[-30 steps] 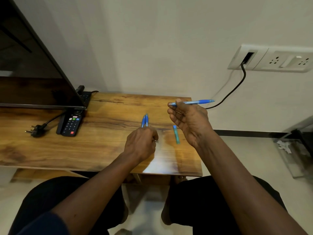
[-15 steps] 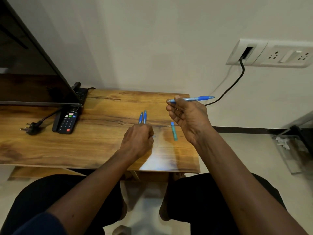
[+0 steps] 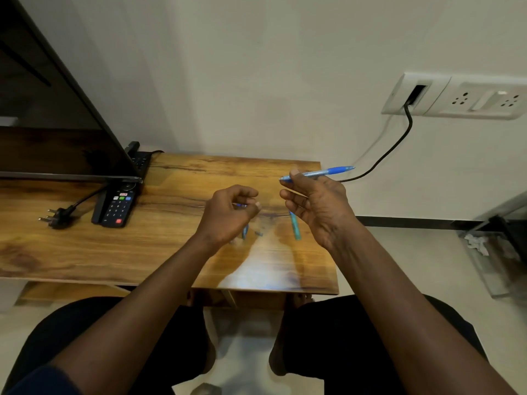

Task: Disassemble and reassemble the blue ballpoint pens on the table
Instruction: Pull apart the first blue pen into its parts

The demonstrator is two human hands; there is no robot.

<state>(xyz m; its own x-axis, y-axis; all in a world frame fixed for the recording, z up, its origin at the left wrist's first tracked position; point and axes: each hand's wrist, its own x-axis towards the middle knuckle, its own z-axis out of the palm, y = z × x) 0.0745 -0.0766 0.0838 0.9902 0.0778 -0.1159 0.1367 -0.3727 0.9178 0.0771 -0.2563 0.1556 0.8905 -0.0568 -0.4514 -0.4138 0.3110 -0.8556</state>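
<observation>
My right hand (image 3: 316, 206) is raised over the table's right side and pinches a blue ballpoint pen (image 3: 328, 171) between thumb and forefinger, the pen lying level and pointing right. My left hand (image 3: 228, 216) hovers above the wooden table (image 3: 171, 246) with its fingers curled. Its thumb and forefinger are pinched together on something too small to make out. Two blue pens (image 3: 244, 232) lie under that hand, mostly hidden. A teal pen barrel (image 3: 294, 227) and a tiny loose part (image 3: 258, 233) lie on the table between my hands.
A black remote (image 3: 118, 208) and a loose plug (image 3: 55, 218) lie at the left of the table, under the edge of a TV screen (image 3: 57, 132). A black cable (image 3: 393, 149) runs from the wall socket (image 3: 456, 95) past the table's back right corner.
My left hand has lifted off the table and moved up over the two pens, its fingers now pinched. My right hand keeps hold of its pen, nearly still.
</observation>
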